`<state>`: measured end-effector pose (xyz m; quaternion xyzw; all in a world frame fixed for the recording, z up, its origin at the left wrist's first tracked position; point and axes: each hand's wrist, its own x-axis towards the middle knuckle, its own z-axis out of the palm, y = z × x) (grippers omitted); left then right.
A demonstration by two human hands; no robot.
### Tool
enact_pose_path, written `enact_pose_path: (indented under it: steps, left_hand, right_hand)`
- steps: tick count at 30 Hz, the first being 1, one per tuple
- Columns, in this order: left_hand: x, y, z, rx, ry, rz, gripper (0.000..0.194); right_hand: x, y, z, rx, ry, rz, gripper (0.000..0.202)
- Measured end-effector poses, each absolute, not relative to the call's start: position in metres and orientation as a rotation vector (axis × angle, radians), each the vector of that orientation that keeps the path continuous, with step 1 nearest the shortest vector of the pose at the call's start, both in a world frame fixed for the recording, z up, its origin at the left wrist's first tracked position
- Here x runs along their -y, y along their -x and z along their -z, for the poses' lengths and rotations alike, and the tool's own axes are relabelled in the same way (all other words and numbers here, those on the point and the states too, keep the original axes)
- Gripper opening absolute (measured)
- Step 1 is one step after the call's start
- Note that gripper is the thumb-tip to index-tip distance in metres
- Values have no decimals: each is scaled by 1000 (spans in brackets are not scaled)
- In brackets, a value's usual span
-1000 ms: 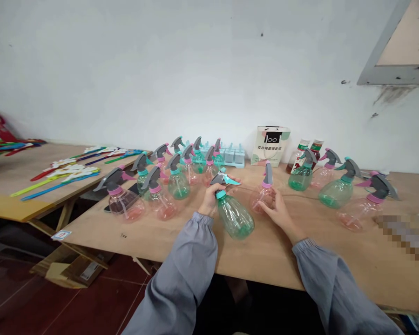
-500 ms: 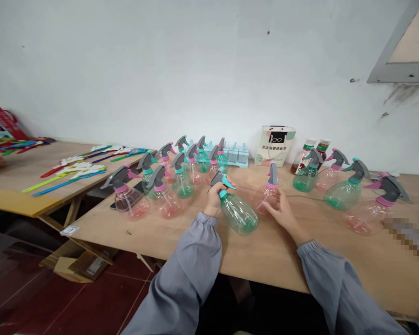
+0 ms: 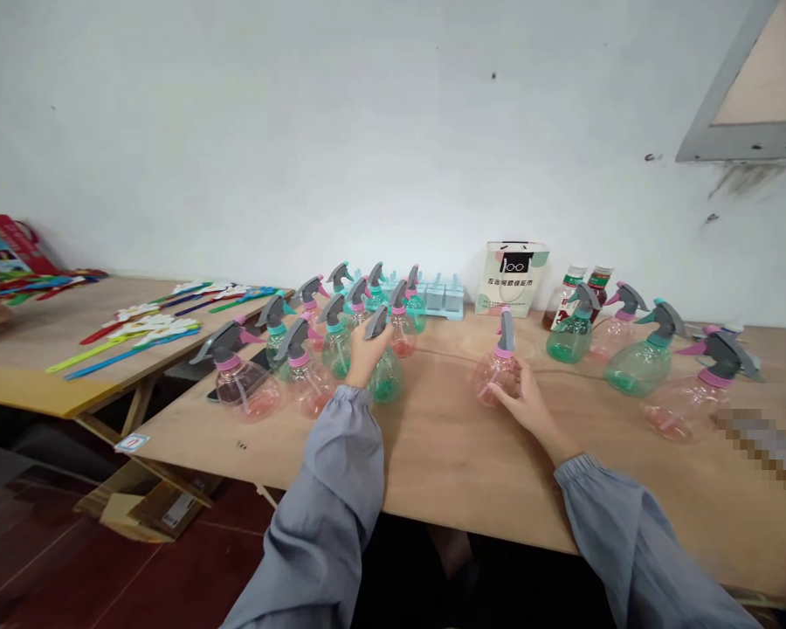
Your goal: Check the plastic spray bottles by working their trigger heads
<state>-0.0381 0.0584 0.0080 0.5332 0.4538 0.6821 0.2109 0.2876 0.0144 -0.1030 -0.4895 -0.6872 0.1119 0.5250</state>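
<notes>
My left hand (image 3: 369, 351) is closed around the neck of a green spray bottle (image 3: 388, 377), which stands upright at the right end of a group of bottles. Its grey trigger head pokes up above my fingers. My right hand (image 3: 522, 397) has its fingers round the body of a pink spray bottle (image 3: 488, 377) standing on the table, with the pink collar and grey head uncovered. Close by on the left are another pink spray bottle (image 3: 249, 391) and several more pink and green ones. A green spray bottle (image 3: 640, 362) stands over on the right.
Against the wall are a light-blue rack (image 3: 455, 307), a paper bag (image 3: 512, 278) and two red-brown bottles (image 3: 567, 295). A dark phone (image 3: 262, 358) lies behind the left bottles. Colourful plastic sticks (image 3: 131, 336) cover part of the left table. An open cardboard box (image 3: 150, 507) sits below.
My left hand has carried the green spray bottle leftward and turned it from tilted to upright beside the group. My right hand stays on the pink spray bottle.
</notes>
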Motion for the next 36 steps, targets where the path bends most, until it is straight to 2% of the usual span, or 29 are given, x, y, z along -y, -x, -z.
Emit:
enact_pose_path:
  steps: [5,11,16,20,22,24,26,30,33,36]
  left_hand:
    - [-69,31,7,-1262,-1487,-1955,17]
    - [-74,30,21,-1244,-1542,-1940,37]
    - [-63,33,22,-1147,-1531,-2081,84]
    - [-44,33,27,-1136,-1635,-2494,83]
    - [-34,22,31,-1077,-1800,-2592,86]
    - [-25,2,33,-979,-2041,-2429,89]
    - [-15,-25,32,-904,-2231,-2071,84]
    - [3,-68,23,-915,-2163,-1506,81]
    - [7,-72,18,-911,-2021,-1422,65]
    - [3,-60,17,-892,-1892,-1508,50]
  right_hand:
    - [-9,-284,96,1622,1171,-313,83]
    - [-6,-281,93,1608,1190,-346,80]
    - [-9,-280,95,1607,1154,-338,80]
    - [-13,-278,101,1557,1150,-313,89]
    - [-12,-272,103,1553,1146,-285,97]
    - [-8,-261,103,1580,1140,-244,98]
    - [0,-246,102,1616,1140,-204,92]
    - [16,-215,104,1721,1121,-161,89]
    - [18,-211,107,1772,1035,-166,96]
    - [3,-236,101,1564,1039,-133,80]
